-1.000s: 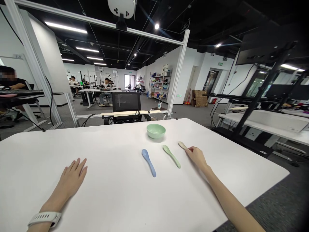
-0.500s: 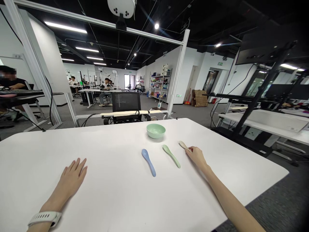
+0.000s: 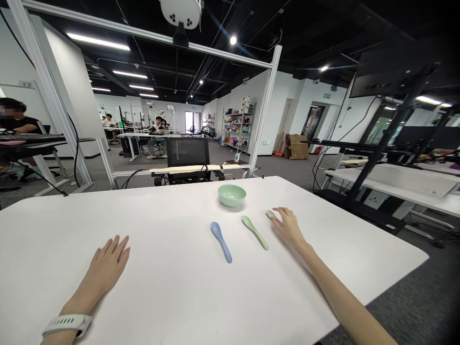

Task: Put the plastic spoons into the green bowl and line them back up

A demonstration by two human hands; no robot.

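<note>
My right hand (image 3: pixel 289 229) hovers over or just touches a beige spoon (image 3: pixel 269 214), its thumb and fingers apart. Only the tip of that spoon's bowl shows; the hand hides the rest. To its left lies a light green spoon (image 3: pixel 256 234), and further left a blue spoon (image 3: pixel 222 243), both with handles toward me. A green bowl (image 3: pixel 232 196) stands upright behind the spoons. On the left side of the table my left hand (image 3: pixel 107 268) rests palm down, fingers spread, holding nothing.
The white table (image 3: pixel 161 287) has its right edge beyond my right forearm. A metal frame (image 3: pixel 266 110) rises behind it, with a black chair (image 3: pixel 188 152) at the far side. A black stand (image 3: pixel 373 148) and another desk are to the right. Several people sit in the background.
My right hand has loosened its pinch on the beige spoon's handle and moved slightly forward, its fingers now apart. My left hand, the bowl and the other spoons stay put.
</note>
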